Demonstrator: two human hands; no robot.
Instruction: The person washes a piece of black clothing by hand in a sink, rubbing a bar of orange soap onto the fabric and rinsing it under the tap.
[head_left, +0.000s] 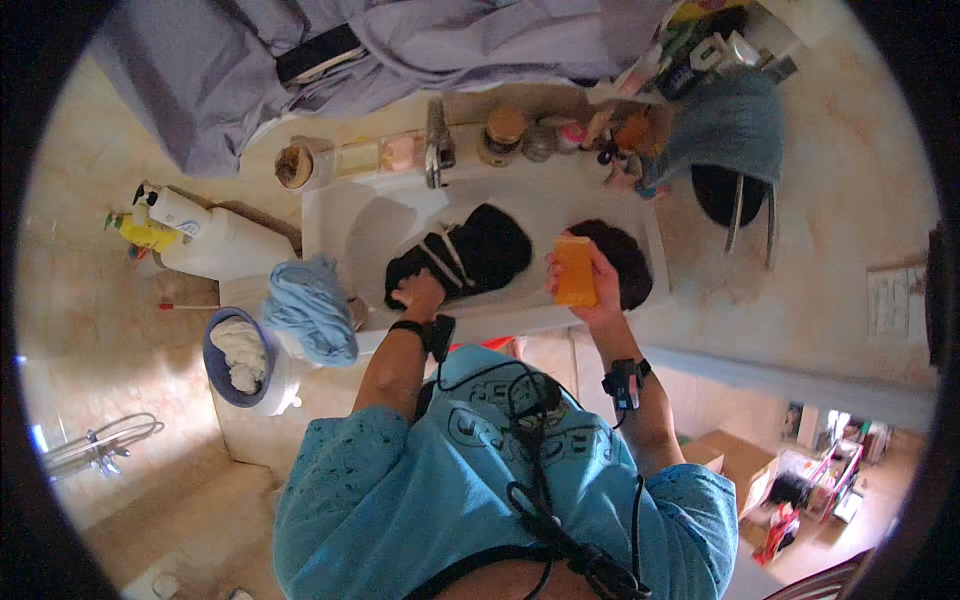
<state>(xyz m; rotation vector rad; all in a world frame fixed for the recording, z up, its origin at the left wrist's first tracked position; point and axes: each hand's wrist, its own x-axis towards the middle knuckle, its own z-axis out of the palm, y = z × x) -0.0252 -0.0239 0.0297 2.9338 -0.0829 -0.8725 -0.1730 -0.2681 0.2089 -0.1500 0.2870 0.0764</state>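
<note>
A black garment (495, 247) with pale stripes lies in the white washbasin (480, 191). On its left, near end rests my left hand (421, 291), holding the cloth; some fingertips are hidden in the dark fabric. My right hand (606, 289) grips an orange bar, apparently laundry soap (576, 271), raised over the right side of the basin. Behind that hand, a dark brown cloth (622, 259) lies bunched at the basin's right end. The metal faucet (436, 142) stands at the basin's back edge, beyond the black garment.
Jars (504, 131) and small items line the back ledge. A light blue cloth (311, 307) lies at the left corner, above a bucket (240, 360) holding whitish cloth. Pump bottles (176, 210) stand farther left. A grey-blue towel (724, 127) hangs at right.
</note>
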